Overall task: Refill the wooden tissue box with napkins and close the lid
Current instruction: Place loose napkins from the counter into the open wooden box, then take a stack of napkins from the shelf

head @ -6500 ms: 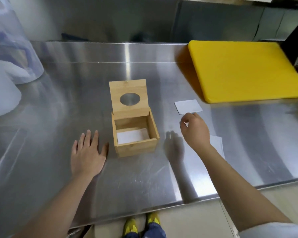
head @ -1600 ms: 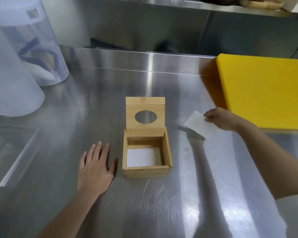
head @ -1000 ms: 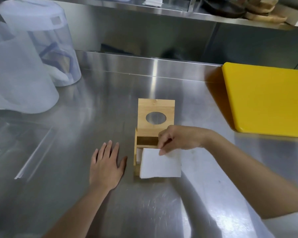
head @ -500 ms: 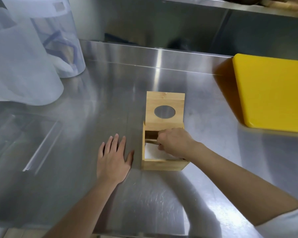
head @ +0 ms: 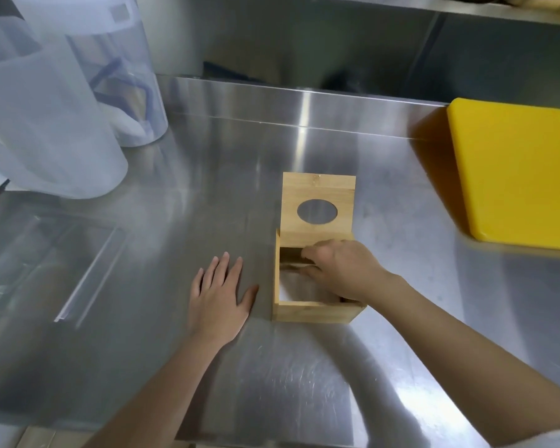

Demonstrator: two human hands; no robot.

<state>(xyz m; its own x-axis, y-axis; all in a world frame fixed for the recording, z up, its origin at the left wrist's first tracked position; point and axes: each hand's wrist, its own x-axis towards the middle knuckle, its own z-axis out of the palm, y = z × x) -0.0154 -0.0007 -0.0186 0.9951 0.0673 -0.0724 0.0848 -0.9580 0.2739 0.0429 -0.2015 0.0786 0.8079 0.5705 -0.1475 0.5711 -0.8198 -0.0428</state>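
Observation:
The wooden tissue box (head: 314, 313) stands mid-table with its lid (head: 317, 190) tipped up and back, the oval hole facing me. A white napkin (head: 296, 288) lies inside the box. My right hand (head: 340, 270) reaches down into the box from the right, fingers curled and pinched on the napkin near the back wall; it hides the box's right half. My left hand (head: 220, 295) lies flat on the steel table (head: 207, 189) just left of the box, fingers spread, a small gap away from it.
A yellow cutting board (head: 518, 176) lies at the right, behind the box. Two translucent plastic containers (head: 46, 118) stand at the back left. A clear flat panel (head: 78, 270) lies at the left. The table's front edge runs along the bottom.
My right hand picked a napkin off the table on the right, carried it to the box and lowered it inside. The left hand stayed flat beside the box.

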